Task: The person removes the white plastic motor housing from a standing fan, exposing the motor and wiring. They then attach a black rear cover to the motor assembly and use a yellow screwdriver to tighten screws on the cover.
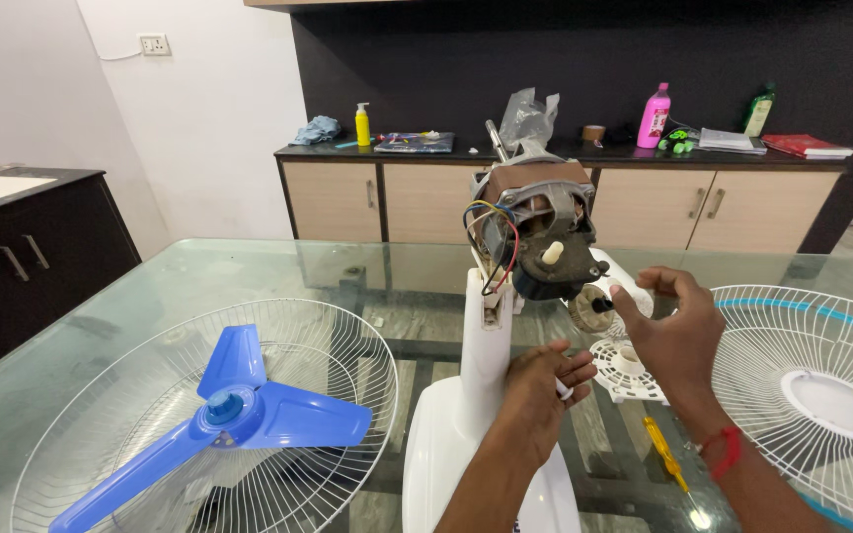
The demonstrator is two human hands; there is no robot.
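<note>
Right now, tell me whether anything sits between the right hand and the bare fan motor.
Nothing visible does. The right hand hovers open just right of the fan motor, with only air between them. The left hand grips the white stand below.

Glass table point(180, 271) carries everything. White fan stand base point(436, 454) near middle front. Left of base: wire guard point(101, 395) holding blue blade point(239, 410). Right of base: white plastic ring piece point(616, 380), yellow screwdriver point(665, 452), second wire guard point(821, 395) farther right.

The room was brightly and evenly lit; the glass tabletop point(249, 266) carried soft reflections, edges bowed with wide-angle distortion, and focus stayed sharp.
</note>
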